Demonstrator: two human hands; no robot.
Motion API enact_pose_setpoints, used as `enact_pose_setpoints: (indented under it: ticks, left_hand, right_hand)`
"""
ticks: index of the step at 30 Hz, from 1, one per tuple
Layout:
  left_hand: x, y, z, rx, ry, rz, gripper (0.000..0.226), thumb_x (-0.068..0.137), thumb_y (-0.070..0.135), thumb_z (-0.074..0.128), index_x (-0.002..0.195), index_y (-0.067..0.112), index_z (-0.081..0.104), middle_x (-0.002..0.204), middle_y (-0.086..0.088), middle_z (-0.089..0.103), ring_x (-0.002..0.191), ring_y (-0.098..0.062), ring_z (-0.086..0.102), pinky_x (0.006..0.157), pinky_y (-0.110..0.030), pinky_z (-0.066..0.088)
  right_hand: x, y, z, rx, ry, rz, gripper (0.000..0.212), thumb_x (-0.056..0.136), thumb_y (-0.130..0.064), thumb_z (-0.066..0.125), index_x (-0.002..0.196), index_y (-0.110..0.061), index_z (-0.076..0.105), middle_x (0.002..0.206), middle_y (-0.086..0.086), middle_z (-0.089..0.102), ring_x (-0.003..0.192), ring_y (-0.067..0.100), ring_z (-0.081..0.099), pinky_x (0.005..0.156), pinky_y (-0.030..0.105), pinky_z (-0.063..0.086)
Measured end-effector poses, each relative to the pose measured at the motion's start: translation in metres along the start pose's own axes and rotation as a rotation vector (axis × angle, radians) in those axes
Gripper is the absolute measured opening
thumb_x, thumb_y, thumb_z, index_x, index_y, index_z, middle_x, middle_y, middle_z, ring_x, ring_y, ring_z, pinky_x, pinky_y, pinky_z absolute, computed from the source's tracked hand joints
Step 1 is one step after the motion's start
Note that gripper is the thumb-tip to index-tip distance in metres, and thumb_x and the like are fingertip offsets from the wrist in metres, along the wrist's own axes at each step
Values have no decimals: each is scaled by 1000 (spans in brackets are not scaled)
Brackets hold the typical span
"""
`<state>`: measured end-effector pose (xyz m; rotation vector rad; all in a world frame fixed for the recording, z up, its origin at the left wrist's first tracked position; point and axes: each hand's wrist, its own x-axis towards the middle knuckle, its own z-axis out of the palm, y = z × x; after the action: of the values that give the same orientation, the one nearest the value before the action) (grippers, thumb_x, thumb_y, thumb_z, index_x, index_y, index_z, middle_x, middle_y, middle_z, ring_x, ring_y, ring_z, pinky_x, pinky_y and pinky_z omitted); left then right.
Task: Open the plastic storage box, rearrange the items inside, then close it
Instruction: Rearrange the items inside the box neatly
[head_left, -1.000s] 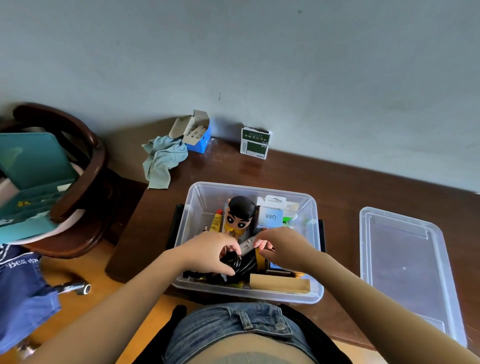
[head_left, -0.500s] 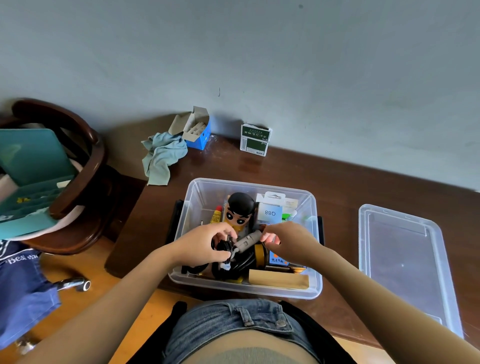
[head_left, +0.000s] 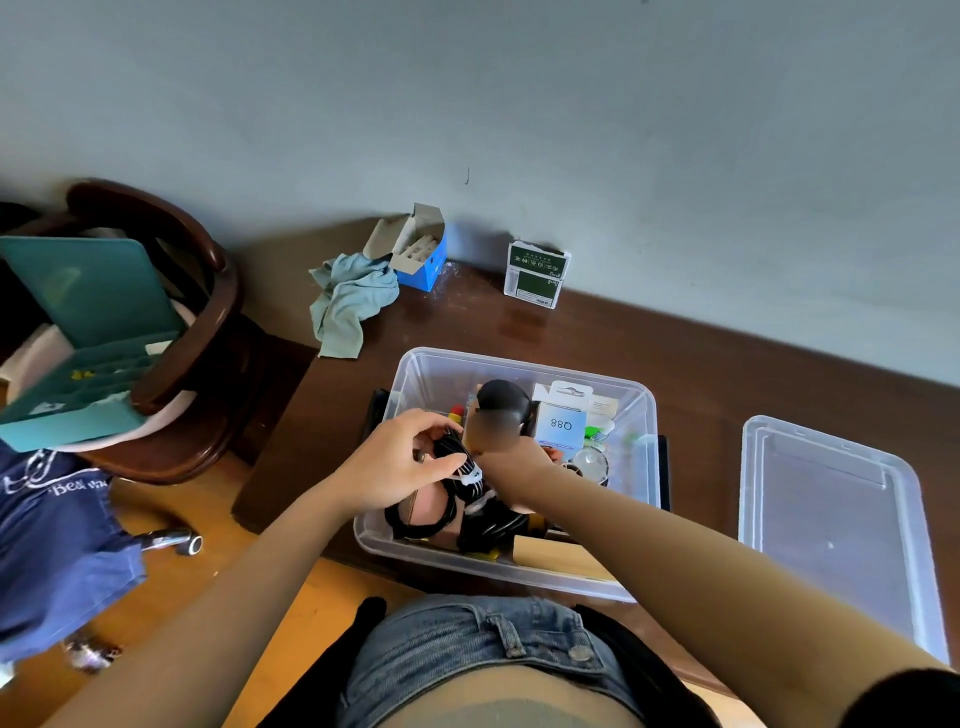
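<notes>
The clear plastic storage box (head_left: 426, 376) stands open on the dark wooden table, right in front of me. Its clear lid (head_left: 831, 525) lies flat on the table to the right. My left hand (head_left: 397, 470) grips a coiled black cable (head_left: 457, 470) with a white tie, lifted a little above the box's left half. My right hand (head_left: 519, 465) reaches down into the box beside the cable; its fingers are hidden. Also inside are a black-haired toy figure (head_left: 501, 400), a white carton (head_left: 561, 426), a yellow tube (head_left: 456, 413) and a wooden block (head_left: 550, 556).
At the wall stand an open blue carton (head_left: 423, 260), a crumpled pale cloth (head_left: 353, 304) and a green-and-white packet (head_left: 535, 275). Left of the table is a dark wooden chair (head_left: 208, 291) holding a teal case (head_left: 88, 322). A blue garment (head_left: 52, 551) lies lower left.
My left hand has raised the black cable bundle higher, up to the toy figure. My right hand has dropped lower into the box behind the cable; the grey piece it pinched is out of sight.
</notes>
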<state>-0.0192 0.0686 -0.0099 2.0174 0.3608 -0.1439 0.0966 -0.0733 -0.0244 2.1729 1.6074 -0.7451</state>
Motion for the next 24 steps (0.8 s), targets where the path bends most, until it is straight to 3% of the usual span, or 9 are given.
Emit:
enact_pose_setpoints:
  ticks: [5,8,11,14,18,24]
  left_hand:
    - [-4,1,-3,-46,93,2,29,84,23,71,111,26,62,109,8,61,102,-6,61,93,-29,51]
    - [-4,-1,-4,-50,98,-21,30,85,24,70,114,26,62,112,9,62,105,-5,60,96,-29,50]
    - [-1,-4,-2,-22,64,-23,32,84,28,70,115,28,61,112,12,61,107,-4,59,97,-30,49]
    - [2,-6,4,37,8,-25,31,83,34,70,112,37,59,111,16,58,106,0,57,98,-28,47]
    - [4,-8,10,111,-48,-34,32,83,40,68,112,43,55,110,22,54,104,7,52,97,-22,43]
    - [7,-9,7,120,-48,-38,38,84,39,67,119,41,55,114,22,53,109,3,52,98,-24,43]
  right_hand:
    - [-7,4,0,-34,68,-58,36,86,1,55,120,-9,56,97,6,62,90,29,61,61,31,42]
    - [-18,15,3,108,139,-38,41,89,-7,54,126,-25,55,107,4,65,96,28,63,65,30,44]
    - [-31,32,9,242,201,39,34,91,-23,54,121,-38,58,114,-7,66,99,19,63,64,26,43]
    - [-37,43,11,302,194,158,28,93,-34,51,119,-38,60,115,-7,66,99,18,62,72,29,51]
    - [-33,39,11,302,211,263,27,97,-27,47,119,-30,62,108,4,68,94,25,64,71,31,51]
    - [-38,36,12,334,219,270,39,87,3,48,113,-22,63,107,4,67,95,26,62,73,30,48]
